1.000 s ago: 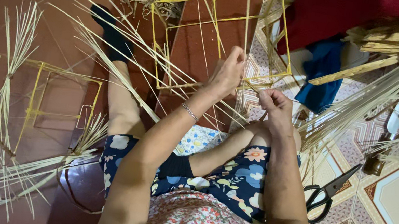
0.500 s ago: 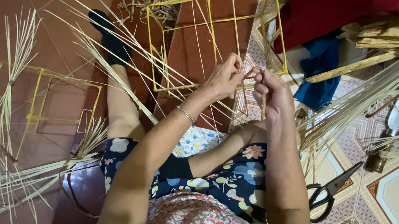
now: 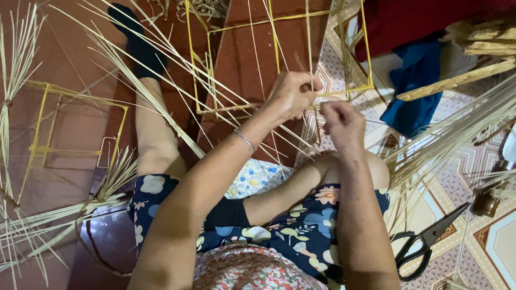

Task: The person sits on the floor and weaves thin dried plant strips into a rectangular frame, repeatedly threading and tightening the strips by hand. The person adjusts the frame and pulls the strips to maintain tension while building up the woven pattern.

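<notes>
Left hand [image 3: 292,94] and right hand [image 3: 342,124] pinching thin strips [image 3: 305,115] at frame [image 3: 272,40] edge, steadying joint; scissors [image 3: 424,243] right of frame.

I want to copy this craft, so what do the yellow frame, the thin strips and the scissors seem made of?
The yellow frame looks like split bamboo or cane: thin straight sticks, matte. The thin strips seem the same pale, dry plant fibre, flat and springy. The scissors look like dark metal, with black looped handles, possibly coated.
</notes>
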